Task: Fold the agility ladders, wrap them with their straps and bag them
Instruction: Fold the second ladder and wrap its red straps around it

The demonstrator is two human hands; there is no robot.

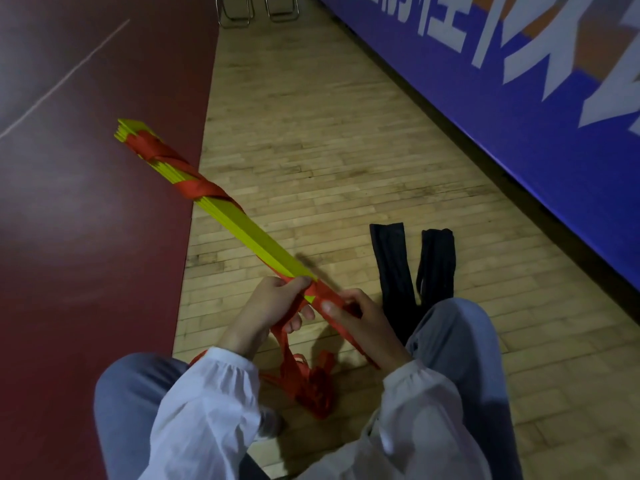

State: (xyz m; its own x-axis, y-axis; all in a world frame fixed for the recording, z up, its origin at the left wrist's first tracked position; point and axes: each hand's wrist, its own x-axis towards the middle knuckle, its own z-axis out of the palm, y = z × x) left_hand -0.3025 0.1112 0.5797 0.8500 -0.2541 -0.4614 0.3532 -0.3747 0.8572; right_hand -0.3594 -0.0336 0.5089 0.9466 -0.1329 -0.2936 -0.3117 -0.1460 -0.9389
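Note:
A folded agility ladder, a stack of yellow rungs [242,223], points up and to the left above the floor. Red strap [194,190] is wound around its far half in two places. My left hand [277,303] grips the near end of the bundle together with a length of strap. My right hand [356,315] pinches the red strap right at that end. Loose red strap [311,382] hangs down and piles on the floor between my knees. Two black bags [412,271] lie flat on the floor to the right.
I sit on a wooden gym floor [329,150]. A dark red court area [86,220] lies to the left, a blue banner wall [519,81] runs along the right, and metal chair legs [256,12] stand at the far end.

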